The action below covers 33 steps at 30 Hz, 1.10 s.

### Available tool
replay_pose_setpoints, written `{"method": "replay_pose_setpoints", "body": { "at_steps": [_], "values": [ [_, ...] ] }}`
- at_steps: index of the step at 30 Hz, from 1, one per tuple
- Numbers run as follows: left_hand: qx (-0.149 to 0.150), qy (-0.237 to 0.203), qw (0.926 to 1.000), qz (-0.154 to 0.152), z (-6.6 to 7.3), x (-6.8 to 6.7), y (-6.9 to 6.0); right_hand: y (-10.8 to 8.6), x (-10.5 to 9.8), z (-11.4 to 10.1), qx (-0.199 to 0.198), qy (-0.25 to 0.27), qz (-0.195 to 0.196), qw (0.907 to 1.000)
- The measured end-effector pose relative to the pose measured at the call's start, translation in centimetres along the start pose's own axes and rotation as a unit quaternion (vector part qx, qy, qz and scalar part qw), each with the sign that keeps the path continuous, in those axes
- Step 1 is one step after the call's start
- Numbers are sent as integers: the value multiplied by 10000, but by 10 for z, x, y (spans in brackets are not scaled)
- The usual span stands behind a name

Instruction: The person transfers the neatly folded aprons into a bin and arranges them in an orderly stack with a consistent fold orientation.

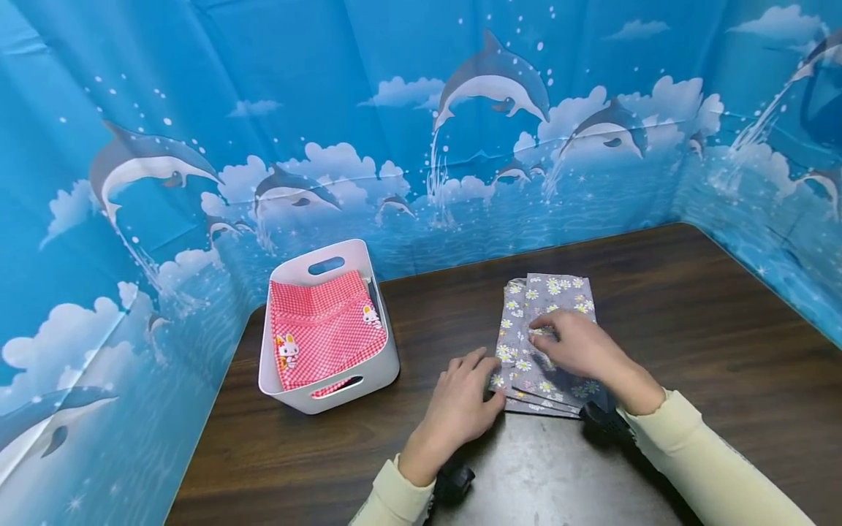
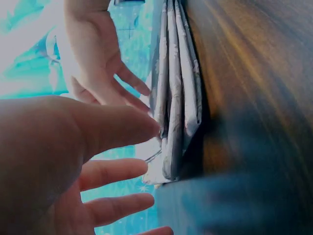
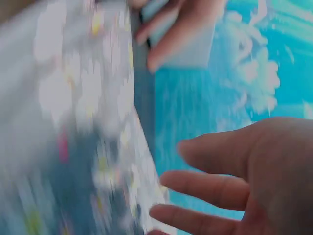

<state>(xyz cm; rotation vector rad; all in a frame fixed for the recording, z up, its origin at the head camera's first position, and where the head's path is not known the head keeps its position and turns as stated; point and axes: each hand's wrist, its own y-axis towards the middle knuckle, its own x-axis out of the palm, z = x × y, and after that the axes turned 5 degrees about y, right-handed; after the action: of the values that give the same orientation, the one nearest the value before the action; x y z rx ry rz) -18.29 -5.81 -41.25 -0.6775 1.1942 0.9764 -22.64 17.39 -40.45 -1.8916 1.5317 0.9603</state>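
Note:
A folded grey cloth [image 1: 549, 343] printed with white and yellow daisies lies on the table, several layers thick. At its left edge is my left hand [image 1: 457, 402], fingers spread and slightly bent. In the left wrist view the left thumb [image 2: 122, 127] comes up close to the stacked folds [image 2: 175, 93]; whether it touches them I cannot tell. My right hand [image 1: 582, 347] is over the upper middle of the cloth, its fingers loosely bent and gripping nothing. The right wrist view shows the right fingers [image 3: 205, 188] apart, beside the blurred daisy print [image 3: 68, 122].
A white basket [image 1: 388, 361] with handle slots stands to the left on the dark wooden table [image 1: 691, 314]. It holds a red checked cloth [image 1: 322, 329] with rabbit figures. A blue dolphin-print curtain [image 1: 368, 44] hangs along the table's back and sides.

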Motion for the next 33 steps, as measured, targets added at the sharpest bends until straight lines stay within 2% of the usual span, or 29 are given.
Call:
{"method": "replay_pose_setpoints", "body": {
  "at_steps": [4,7,10,14,21,27,33],
  "values": [
    [16,-86,9996,-256,2,1,-1,0,-18,18,661,-660,107,9956],
    [-16,-141,9993,-354,3,1,-1,-1,-28,29,1208,-789,-53,9895],
    [-47,-175,9991,-385,3,0,-1,1,-30,35,1404,-740,-278,9869],
    [-43,-254,9989,-382,2,0,-1,3,-25,35,1252,-712,-410,9887],
    [-79,-306,9995,-60,-1,0,-1,4,-10,21,922,-698,-318,9928],
    [-230,-378,9990,-58,-3,-1,1,2,6,8,548,-567,-238,9966],
    [-386,-209,9990,-64,-6,0,1,-2,19,-3,204,-351,-256,9988]
  ]
}}
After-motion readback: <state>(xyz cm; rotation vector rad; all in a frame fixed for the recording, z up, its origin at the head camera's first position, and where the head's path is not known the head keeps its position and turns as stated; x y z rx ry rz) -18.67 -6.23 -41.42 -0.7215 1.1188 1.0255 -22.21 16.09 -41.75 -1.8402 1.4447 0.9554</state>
